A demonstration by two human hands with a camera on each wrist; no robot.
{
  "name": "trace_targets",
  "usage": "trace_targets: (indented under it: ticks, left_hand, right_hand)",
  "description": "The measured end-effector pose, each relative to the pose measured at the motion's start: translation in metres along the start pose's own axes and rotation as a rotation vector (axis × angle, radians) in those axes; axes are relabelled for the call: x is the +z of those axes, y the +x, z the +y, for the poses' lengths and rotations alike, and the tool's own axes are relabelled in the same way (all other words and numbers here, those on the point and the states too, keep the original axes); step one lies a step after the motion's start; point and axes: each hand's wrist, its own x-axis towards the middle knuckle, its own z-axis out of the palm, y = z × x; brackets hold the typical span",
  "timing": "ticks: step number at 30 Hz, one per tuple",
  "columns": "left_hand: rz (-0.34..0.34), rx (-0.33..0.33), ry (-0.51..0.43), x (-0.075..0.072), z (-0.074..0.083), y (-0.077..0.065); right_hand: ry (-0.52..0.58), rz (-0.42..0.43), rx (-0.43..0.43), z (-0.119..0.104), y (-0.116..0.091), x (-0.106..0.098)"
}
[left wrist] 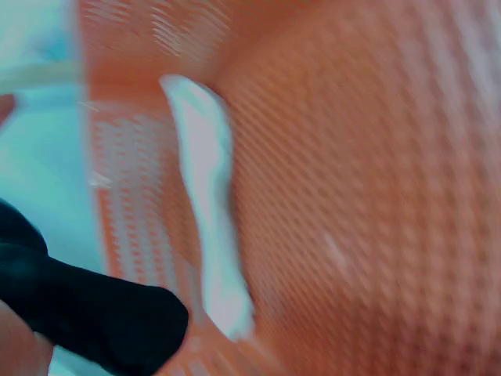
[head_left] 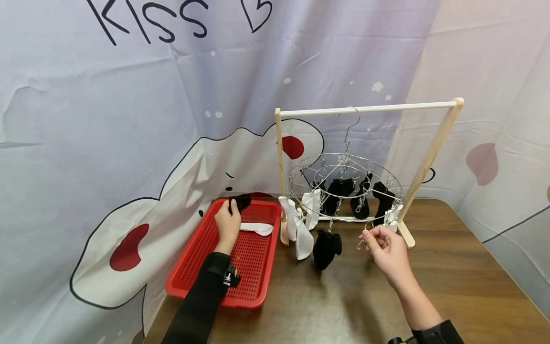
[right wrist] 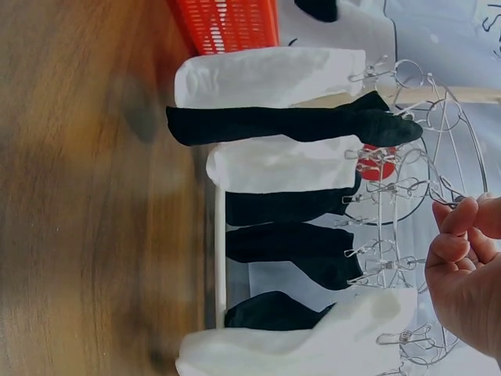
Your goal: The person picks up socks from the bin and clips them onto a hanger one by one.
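My left hand (head_left: 227, 222) grips a black sock (head_left: 241, 202) over the far end of a red basket (head_left: 266, 267). Inside that basket lies a white sock (head_left: 258, 228), which the left wrist view shows stretched along the bottom. My right hand (head_left: 386, 253) pinches metal at the near right edge of a round wire hanger (head_left: 347, 143), and a small clip (head_left: 360, 245) shows at its fingertips. Clipped around the hanger are several socks, among them a black sock (head_left: 327, 249) at the front and a white sock (head_left: 304, 242) on the left.
A wooden stand (head_left: 431, 145) carries the hanger by its hook on a white top bar (head_left: 399, 107). Basket and stand are side by side on a brown wooden table (head_left: 455, 272). Behind them hangs a printed cloth (head_left: 142, 119).
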Motion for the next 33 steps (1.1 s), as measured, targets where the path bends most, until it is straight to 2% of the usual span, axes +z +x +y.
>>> trace_targets:
  ticks: [3, 5, 7, 9, 11, 13, 15, 17, 19, 21, 24, 26, 30, 33]
  left_hand:
    - [0.018, -0.123, -0.246, -0.003, 0.026, -0.002]
    - [-0.011, -0.197, -0.394, -0.006, 0.045, -0.007]
    - [-0.093, -0.255, -0.55, -0.008, 0.063, -0.016]
    - [-0.213, -0.301, -0.69, -0.008, 0.081, -0.029]
    - [-0.368, -0.326, -0.756, -0.006, 0.097, -0.046]
    - [-0.528, -0.323, -0.749, -0.002, 0.112, -0.065]
    - [-0.666, -0.285, -0.698, 0.004, 0.124, -0.085]
    - [-0.765, -0.228, -0.649, 0.012, 0.134, -0.103]
    - [-0.818, -0.144, -0.597, 0.022, 0.143, -0.117]
    - [-0.827, -0.058, -0.544, 0.034, 0.151, -0.127]
    - [-0.807, 0.017, -0.489, 0.051, 0.16, -0.137]
    - [-0.779, 0.016, -0.47, 0.06, 0.164, -0.141]
    - [-0.707, -0.044, -0.412, 0.072, 0.171, -0.147]
    - [-0.68, -0.088, -0.383, 0.076, 0.177, -0.149]
  right_hand:
    - [-0.009, 0.004, -0.005, -0.001, 0.0, -0.002]
    - [-0.008, 0.003, -0.008, -0.001, 0.0, -0.002]
    - [0.005, -0.001, -0.008, -0.002, -0.001, -0.002]
    - [0.016, -0.001, -0.013, -0.003, -0.001, -0.001]
    - [0.031, 0.001, -0.02, -0.004, 0.0, 0.0]
    - [0.044, 0.002, -0.028, -0.006, 0.0, 0.001]
    - [0.055, 0.004, -0.033, -0.007, 0.001, 0.002]
    - [0.06, 0.006, -0.031, -0.009, 0.001, 0.003]
    - [0.064, 0.011, -0.028, -0.011, 0.002, 0.004]
    - [0.069, 0.02, -0.026, -0.012, 0.002, 0.006]
    - [0.094, 0.038, -0.034, -0.014, 0.002, 0.009]
    - [0.118, 0.052, -0.044, -0.014, 0.001, 0.011]
    - [0.157, 0.082, -0.07, -0.014, 0.0, 0.014]
    - [0.169, 0.102, -0.101, -0.012, -0.002, 0.015]
